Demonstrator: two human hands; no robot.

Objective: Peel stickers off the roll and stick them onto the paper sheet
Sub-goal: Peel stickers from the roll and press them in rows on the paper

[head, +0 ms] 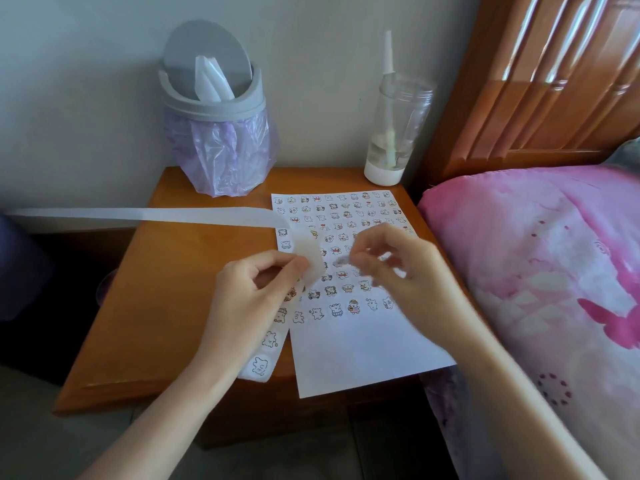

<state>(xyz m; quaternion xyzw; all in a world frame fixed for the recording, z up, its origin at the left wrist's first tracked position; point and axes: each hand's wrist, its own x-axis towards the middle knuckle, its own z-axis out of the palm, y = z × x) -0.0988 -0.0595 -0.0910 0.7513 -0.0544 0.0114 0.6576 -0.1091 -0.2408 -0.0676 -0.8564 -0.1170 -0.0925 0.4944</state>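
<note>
In the head view, the paper sheet (pixel 363 348) lies on the right half of the wooden desk (pixel 173 306), its near end hanging past the desk's near edge. Rows of small cartoon stickers fill its far two thirds; the near third is bare.

The left hand (pixel 256 289) hovers over the sheet's left edge, thumb and curled fingers pinching the sticker strip (pixel 266 341). The loaded part runs from the hand toward the near edge, and the emptied backing (pixel 156 214) trails away past the left edge.

The right hand (pixel 391 268) is blurred, but its thumb and forefinger appear to meet on a small pale sticker (pixel 341 260) just beside the strip, above the middle of the sheet.

The sticker is probably almost weightless, limp and tacky underneath, so it is best held by its very rim to keep it from curling onto itself or a finger. The thin backing likely slips and tears easily, so it is best gripped close to the peel point.

A grey bin (pixel 214 98) stands at the far left corner and a clear bottle (pixel 394 133) at the far right.
</note>
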